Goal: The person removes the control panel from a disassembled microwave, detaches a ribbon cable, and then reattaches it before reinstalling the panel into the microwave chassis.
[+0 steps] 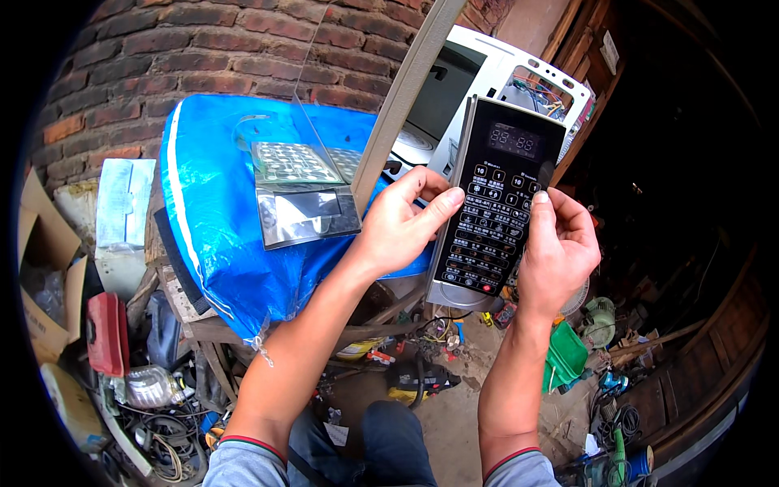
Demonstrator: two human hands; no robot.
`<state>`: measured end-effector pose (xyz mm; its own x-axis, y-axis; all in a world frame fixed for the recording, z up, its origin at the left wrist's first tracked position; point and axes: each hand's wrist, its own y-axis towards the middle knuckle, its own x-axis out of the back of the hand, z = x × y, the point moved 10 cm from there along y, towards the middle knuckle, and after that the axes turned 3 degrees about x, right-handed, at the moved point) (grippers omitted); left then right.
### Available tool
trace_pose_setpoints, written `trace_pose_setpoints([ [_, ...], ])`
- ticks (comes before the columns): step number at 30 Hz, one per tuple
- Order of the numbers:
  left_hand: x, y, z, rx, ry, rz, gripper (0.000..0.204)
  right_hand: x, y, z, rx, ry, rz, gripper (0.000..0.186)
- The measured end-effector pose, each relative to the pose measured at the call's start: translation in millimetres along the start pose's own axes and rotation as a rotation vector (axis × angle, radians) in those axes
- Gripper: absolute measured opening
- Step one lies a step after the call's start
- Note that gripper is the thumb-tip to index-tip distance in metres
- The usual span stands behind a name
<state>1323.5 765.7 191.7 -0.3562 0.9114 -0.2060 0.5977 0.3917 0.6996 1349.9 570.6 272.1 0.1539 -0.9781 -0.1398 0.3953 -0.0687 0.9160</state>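
Note:
A black microwave control panel (495,219) with a dark display and rows of printed keys is held up, tilted, between my hands. My left hand (406,219) grips its left edge, thumb on the front. On the opposite edge, my right hand (560,252) pinches the panel with its thumb on the face and fingers curled behind. Behind the panel is a white microwave oven (479,42), its side opening showing coloured wires (542,96). To the left, a see-through keypad sheet (296,162) and a dark plate with a rectangular window (307,215) lie on a blue plastic sack (211,203).
A beige frame bar (414,81) slants up beside the oven. A brick wall (219,61) stands behind the sack. Cardboard (49,252), a red case (107,333) and cables clutter the left. On the right floor lie a green plastic piece (565,357) and scattered parts.

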Motion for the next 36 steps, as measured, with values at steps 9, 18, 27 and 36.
trace_pose_setpoints([
  [9,1,-1,-2,0.014,0.002,-0.014,0.026,0,1,1,0.036,-0.048,0.004,0.011],
  [18,-1,-2,1,0.033,-0.009,-0.023,0.029,6,1,-1,0.125,-0.139,-0.006,0.011],
  [27,-2,-3,1,0.065,-0.042,-0.028,0.03,-1,4,6,0.216,-0.409,0.109,0.077],
  [36,-18,-9,-31,-0.145,0.4,-0.197,0.042,-23,17,-12,-0.002,-0.282,0.246,0.099],
])
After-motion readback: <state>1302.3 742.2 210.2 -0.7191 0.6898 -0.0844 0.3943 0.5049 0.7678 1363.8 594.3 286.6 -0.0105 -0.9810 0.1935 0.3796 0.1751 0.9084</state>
